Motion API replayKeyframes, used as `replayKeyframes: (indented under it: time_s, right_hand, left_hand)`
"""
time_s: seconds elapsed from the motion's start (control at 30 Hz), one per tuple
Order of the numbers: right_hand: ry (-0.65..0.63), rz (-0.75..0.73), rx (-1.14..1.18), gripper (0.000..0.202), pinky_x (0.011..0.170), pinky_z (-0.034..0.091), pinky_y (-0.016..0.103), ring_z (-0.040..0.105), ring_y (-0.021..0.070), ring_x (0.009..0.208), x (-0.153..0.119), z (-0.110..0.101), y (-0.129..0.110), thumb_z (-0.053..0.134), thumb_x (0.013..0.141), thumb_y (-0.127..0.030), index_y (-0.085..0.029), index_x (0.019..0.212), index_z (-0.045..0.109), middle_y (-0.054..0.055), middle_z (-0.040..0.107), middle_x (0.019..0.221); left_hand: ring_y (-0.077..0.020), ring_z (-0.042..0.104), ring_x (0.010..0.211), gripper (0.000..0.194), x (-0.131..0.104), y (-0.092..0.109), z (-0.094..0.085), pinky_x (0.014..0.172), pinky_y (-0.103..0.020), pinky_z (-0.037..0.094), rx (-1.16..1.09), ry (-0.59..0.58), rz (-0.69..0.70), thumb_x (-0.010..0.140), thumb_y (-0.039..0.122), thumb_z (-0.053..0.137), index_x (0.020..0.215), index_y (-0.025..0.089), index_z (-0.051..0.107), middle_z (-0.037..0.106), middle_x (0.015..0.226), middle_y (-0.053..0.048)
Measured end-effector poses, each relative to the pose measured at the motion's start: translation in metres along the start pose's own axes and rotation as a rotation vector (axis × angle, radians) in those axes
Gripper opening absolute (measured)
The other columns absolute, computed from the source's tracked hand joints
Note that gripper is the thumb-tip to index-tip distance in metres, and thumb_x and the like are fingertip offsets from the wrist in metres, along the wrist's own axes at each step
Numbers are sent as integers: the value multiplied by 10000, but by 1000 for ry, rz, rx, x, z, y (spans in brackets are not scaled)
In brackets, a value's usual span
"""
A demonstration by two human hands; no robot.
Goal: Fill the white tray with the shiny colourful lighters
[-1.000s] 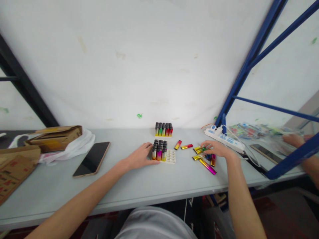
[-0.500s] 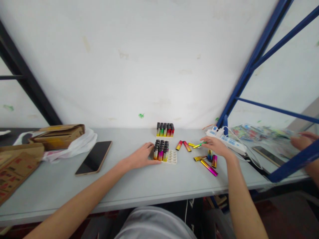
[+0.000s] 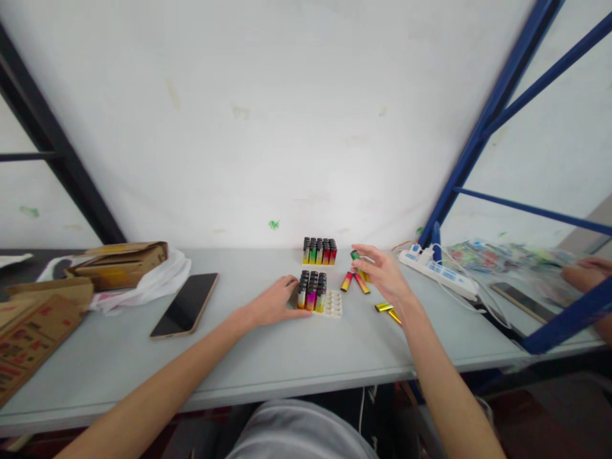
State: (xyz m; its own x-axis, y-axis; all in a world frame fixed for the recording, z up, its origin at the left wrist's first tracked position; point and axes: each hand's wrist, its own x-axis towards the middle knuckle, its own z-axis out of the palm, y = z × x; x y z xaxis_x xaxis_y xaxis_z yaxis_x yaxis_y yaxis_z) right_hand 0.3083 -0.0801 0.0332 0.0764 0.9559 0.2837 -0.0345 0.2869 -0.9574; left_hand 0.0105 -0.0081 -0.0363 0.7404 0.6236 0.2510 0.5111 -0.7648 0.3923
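My left hand (image 3: pixel 275 304) grips the left side of a white lighter tray (image 3: pixel 335 307), its thumb along the front edge and its fingers at the left. Upright lighters (image 3: pixel 312 292) with black tops fill the tray's left part, while the holes on its right show bare. Above the table, to the right of the tray, my right hand (image 3: pixel 382 273) pinches a green lighter (image 3: pixel 354 255) between thumb and fingers. Two red-and-yellow lighters (image 3: pixel 362 284) lie just below that hand. More gold lighters (image 3: pixel 384 307) lie under my right wrist, partly hidden by it.
A second block of upright lighters (image 3: pixel 319 252) stands near the wall. On the left are a phone (image 3: pixel 185 305), cardboard boxes (image 3: pixel 43 331) and a white plastic bag (image 3: pixel 143 290). At right are a power strip (image 3: pixel 440 273), a blue metal frame (image 3: pixel 459 172) and another person's hand (image 3: pixel 586 274).
My right hand has moved left from the loose lighters, carrying the green lighter toward the tray. My left hand has stayed at the tray. The view has shifted slightly.
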Motion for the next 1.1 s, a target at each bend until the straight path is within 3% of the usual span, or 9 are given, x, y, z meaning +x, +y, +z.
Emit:
replayKeyframes:
  time_s: [0.17, 0.27, 0.43, 0.53, 0.63, 0.73, 0.87, 1.0, 1.1]
  right_hand:
    - [-50, 16, -51, 431, 750, 538, 279, 643, 168, 894, -1, 29, 10, 895, 689, -465, -183, 988, 764, 68, 719, 1122]
    - [-106, 38, -96, 457, 624, 472, 265, 584, 130, 709, -4, 36, 14, 814, 765, -567, -166, 960, 712, 47, 709, 921]
    - [-221, 99, -14, 511, 479, 286, 216, 403, 80, 501, -9, 46, 18, 710, 834, -675, -251, 1037, 510, -63, 612, 713]
    - [-186, 135, 6, 546, 465, 211, 214, 274, 77, 463, -8, 56, 21, 683, 813, -748, -255, 953, 494, -113, 404, 575]
    - [-102, 188, 5, 648, 449, 172, 240, 215, 87, 459, -7, 64, 26, 524, 817, -872, -232, 724, 467, -84, 293, 541]
    - [52, 236, -21, 683, 434, 150, 264, 180, 95, 452, -7, 70, 31, 460, 839, -868, -246, 584, 338, -61, 258, 502]
    - [203, 197, -60, 590, 420, 178, 266, 209, 105, 450, -11, 73, 35, 419, 919, -714, -250, 569, 315, -45, 284, 501]
    - [238, 156, -88, 520, 417, 184, 258, 221, 105, 446, -12, 73, 35, 398, 935, -590, -246, 551, 325, -39, 300, 494]
    - [201, 195, -55, 542, 421, 169, 251, 206, 95, 436, -10, 74, 34, 421, 916, -623, -242, 542, 326, -50, 270, 489]
  left_hand:
    - [-363, 600, 1239, 748, 0, 1, -2, 1116, -473, 475, -25, 4, 10, 808, 749, 710, 1271, 166, 646, 624, 1312, -173]
    - [-362, 604, 1231, 709, 0, 2, -3, 1104, -479, 488, -24, 9, 22, 813, 731, 717, 1259, 184, 653, 630, 1315, -168]
    - [-361, 609, 1235, 744, -1, 2, -7, 1116, -458, 482, -28, -11, 26, 791, 711, 757, 1273, 154, 651, 639, 1305, -180]
    - [-363, 606, 1248, 779, -2, 0, -10, 1122, -474, 477, -56, -18, 32, 779, 717, 764, 1317, 169, 633, 631, 1335, -173]
    - [-358, 602, 1256, 784, -3, -2, -11, 1130, -474, 469, -71, -34, 53, 768, 717, 776, 1323, 182, 637, 627, 1349, -163]
    - [-357, 598, 1259, 797, -3, -3, -12, 1138, -475, 458, -78, -38, 57, 755, 717, 786, 1325, 179, 639, 622, 1355, -163]
    - [-353, 596, 1261, 798, -3, -5, -11, 1146, -472, 450, -88, -42, 52, 753, 729, 780, 1324, 188, 641, 619, 1355, -158]
    - [-355, 588, 1275, 806, -3, -6, -10, 1153, -467, 446, -79, -42, 47, 745, 737, 783, 1321, 191, 641, 614, 1360, -155]
    - [-353, 585, 1277, 799, -3, -5, -11, 1152, -468, 447, -71, -50, 48, 748, 731, 784, 1322, 195, 636, 612, 1360, -156]
